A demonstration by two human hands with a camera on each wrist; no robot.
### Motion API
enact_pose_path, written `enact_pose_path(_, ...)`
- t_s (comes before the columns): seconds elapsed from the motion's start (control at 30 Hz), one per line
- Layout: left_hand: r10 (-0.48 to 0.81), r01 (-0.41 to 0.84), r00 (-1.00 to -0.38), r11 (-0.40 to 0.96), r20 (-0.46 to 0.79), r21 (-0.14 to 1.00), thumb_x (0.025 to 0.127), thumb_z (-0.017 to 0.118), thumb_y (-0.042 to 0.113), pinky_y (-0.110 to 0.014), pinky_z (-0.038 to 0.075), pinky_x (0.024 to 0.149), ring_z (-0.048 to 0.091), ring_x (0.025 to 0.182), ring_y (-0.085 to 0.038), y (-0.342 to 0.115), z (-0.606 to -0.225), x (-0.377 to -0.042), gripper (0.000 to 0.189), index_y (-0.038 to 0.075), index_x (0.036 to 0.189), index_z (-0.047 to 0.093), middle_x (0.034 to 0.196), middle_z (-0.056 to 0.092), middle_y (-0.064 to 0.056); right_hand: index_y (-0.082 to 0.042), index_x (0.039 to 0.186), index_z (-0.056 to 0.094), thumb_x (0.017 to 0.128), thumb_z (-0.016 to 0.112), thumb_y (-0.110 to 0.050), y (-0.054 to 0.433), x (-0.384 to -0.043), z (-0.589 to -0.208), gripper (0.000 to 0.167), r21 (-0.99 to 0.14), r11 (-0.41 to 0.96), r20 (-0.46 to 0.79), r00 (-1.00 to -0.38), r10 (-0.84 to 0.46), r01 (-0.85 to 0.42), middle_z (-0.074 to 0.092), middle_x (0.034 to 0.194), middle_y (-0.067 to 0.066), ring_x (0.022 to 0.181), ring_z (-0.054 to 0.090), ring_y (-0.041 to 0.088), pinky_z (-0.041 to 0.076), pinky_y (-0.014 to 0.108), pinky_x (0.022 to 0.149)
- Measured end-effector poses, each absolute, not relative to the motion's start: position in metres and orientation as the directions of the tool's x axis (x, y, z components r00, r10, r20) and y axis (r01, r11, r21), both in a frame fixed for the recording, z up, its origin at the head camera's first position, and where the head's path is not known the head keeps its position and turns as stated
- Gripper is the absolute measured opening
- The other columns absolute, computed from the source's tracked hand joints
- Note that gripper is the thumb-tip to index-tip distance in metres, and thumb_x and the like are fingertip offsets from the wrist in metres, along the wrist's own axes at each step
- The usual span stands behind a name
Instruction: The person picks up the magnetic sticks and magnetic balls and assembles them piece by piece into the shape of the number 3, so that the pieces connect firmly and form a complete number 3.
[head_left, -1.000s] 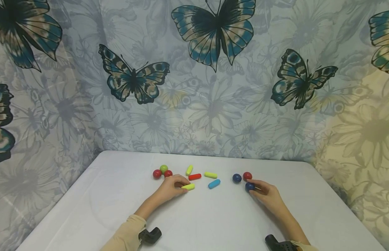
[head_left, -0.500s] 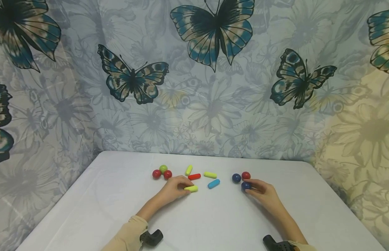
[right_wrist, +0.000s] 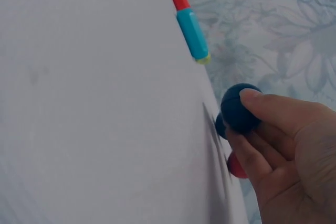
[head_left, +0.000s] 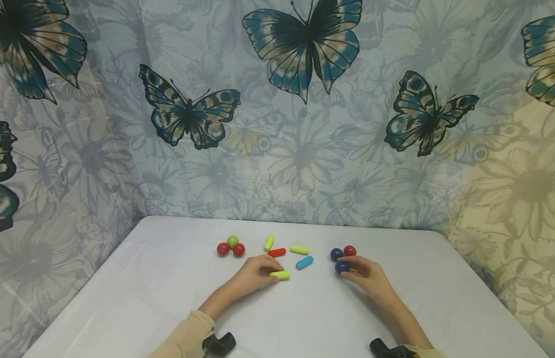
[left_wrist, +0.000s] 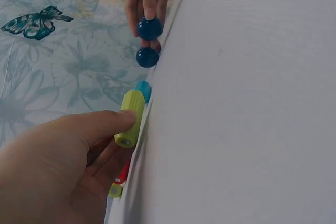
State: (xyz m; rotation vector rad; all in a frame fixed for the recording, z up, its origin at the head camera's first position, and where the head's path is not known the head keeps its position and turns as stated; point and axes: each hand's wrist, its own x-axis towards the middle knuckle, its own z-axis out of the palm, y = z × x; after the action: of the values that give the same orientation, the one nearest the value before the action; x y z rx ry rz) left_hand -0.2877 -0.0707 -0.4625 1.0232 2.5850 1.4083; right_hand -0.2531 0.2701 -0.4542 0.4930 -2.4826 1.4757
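Note:
My left hand [head_left: 255, 273] pinches a short yellow-green rod [head_left: 280, 275] between thumb and fingers; in the left wrist view the rod [left_wrist: 129, 119] shows ridged sides and a small hole in its end. My right hand [head_left: 369, 277] holds a glossy dark blue ball [head_left: 342, 268], pressed by the thumb in the right wrist view. Just behind that ball are a second blue ball [head_left: 336, 254] and a red ball [head_left: 350, 250]. Between the hands lie a blue rod [head_left: 305, 262], a red rod [head_left: 276, 252] and two yellow-green rods, one at the right [head_left: 300, 250] and one upright in view [head_left: 269, 243].
Left of the rods, a green ball [head_left: 232, 241] and two red balls [head_left: 223, 249] sit together. All rest on a white-covered table [head_left: 295, 318] whose far edge meets a butterfly-patterned cloth [head_left: 304, 174]. Each wrist wears a black device [head_left: 219, 344].
My left hand has moved right and slightly nearer with the yellow-green rod. The right hand has carried the blue ball to the left. The other balls and rods stay put.

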Motion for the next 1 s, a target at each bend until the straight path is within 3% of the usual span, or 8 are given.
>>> enact_pose_path(0.17,0.568,0.522,-0.780,0.358,0.264,0.774,0.084,0.075,0.009,-0.021,0.052,0.093,0.064,0.106,-0.014,-0.067,-0.464,-0.285,0.025,0.014,0.108,0.074,0.108,0.071,0.001,0.000,0.118,0.065,0.085,0.074,-0.013,0.263,-0.253,-0.454,0.036,-0.829,0.424,0.315,-0.931,-0.185,-0.365,0.066,0.121,0.022,0.103,0.063,-0.005,0.053,0.015,0.087)
enact_pose_path(0.53,0.596,0.523,-0.760,0.322,0.260,0.789,0.084,0.074,0.008,-0.020,0.052,0.094,0.064,0.105,-0.014,-0.058,-0.462,-0.279,0.024,0.015,0.107,0.074,0.108,0.071,0.001,-0.004,0.120,0.064,0.085,0.074,-0.014,0.250,-0.250,-0.451,0.037,-0.837,0.420,0.279,-0.934,-0.224,-0.351,0.067,0.122,0.017,0.112,0.066,0.015,0.053,0.015,0.089)
enact_pose_path(0.77,0.608,0.543,-0.745,0.315,0.274,0.778,0.084,0.075,0.009,-0.022,0.052,0.094,0.064,0.105,-0.014,-0.055,-0.465,-0.279,0.023,0.015,0.106,0.074,0.107,0.072,0.002,-0.001,0.121,0.063,0.085,0.073,-0.008,0.240,-0.252,-0.453,0.038,-0.852,0.365,0.282,-0.916,-0.287,-0.376,0.066,0.123,0.020,0.109,0.064,0.001,0.055,0.022,0.092)
enact_pose_path(1.0,0.605,0.538,-0.751,0.327,0.265,0.777,0.084,0.075,0.010,-0.021,0.051,0.093,0.064,0.105,-0.014,-0.055,-0.464,-0.278,0.023,0.016,0.106,0.074,0.107,0.072,0.003,0.001,0.121,0.062,0.086,0.072,-0.006,0.231,-0.251,-0.454,0.037,-0.859,0.347,0.266,-0.907,-0.327,-0.377,0.065,0.123,0.023,0.109,0.064,-0.002,0.055,0.028,0.093)
